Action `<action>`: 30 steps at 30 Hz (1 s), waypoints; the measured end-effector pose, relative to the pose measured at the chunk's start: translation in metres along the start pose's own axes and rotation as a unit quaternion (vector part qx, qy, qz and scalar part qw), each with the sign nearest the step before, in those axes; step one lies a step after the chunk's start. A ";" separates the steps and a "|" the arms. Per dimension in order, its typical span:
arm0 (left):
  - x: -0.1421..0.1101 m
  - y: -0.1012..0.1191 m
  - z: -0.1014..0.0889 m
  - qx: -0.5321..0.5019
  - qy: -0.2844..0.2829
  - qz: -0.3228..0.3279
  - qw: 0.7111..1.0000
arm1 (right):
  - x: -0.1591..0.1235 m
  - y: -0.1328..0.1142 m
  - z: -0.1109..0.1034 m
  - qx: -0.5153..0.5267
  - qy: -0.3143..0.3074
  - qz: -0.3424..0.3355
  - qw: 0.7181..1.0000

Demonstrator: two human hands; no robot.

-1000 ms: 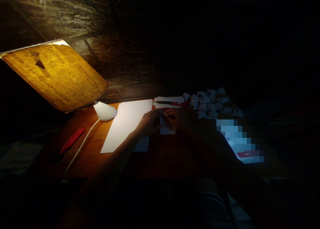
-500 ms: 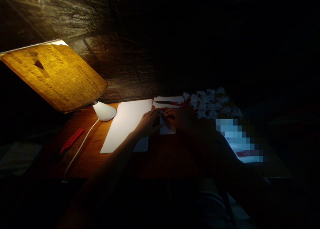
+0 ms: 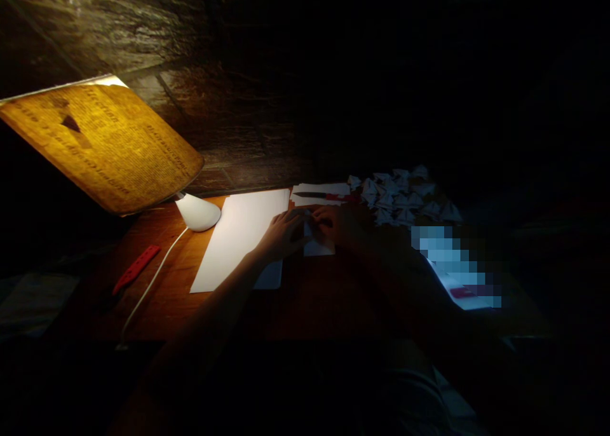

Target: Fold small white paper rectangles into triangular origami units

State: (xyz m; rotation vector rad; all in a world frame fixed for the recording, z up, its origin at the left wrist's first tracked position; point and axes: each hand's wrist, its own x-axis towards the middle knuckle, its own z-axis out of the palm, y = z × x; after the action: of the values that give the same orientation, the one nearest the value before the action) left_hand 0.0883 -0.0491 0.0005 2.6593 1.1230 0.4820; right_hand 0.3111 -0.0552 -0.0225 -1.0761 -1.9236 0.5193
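A small piece of white paper [image 3: 318, 245] lies on the wooden table, its far end covered by my fingers. My left hand [image 3: 284, 231] is at its left side, fingers bent over the far edge and thumb along the near side. From the right, my right hand [image 3: 330, 220] pinches the same far edge, partly in shadow. The fingertips of both hands nearly meet there, and the dim light hides the exact fold. Left of the paper, under my left wrist, lies a stack of white sheets [image 3: 243, 232].
A knife with a red handle [image 3: 342, 198] rests on smaller paper pieces [image 3: 321, 189] by the wall. Many folded paper pieces [image 3: 395, 194] are heaped at the back right. A lit screen [image 3: 457, 271], a shaded lamp [image 3: 197, 213] with its cord, and a red-handled tool [image 3: 137, 269] flank the work.
Almost nothing differs. Both hands stay at the far edge of the small paper, and the whole view has shifted very slightly.
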 end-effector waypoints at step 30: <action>0.001 -0.002 0.003 0.005 0.002 0.004 1.000 | 0.001 0.000 -0.006 0.029 0.056 0.086 0.994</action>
State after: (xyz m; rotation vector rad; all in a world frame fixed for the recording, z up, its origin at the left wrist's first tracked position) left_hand 0.0883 -0.0474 -0.0025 2.6735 1.1180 0.4838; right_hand 0.3156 -0.0544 -0.0184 -1.2139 -1.7188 0.5931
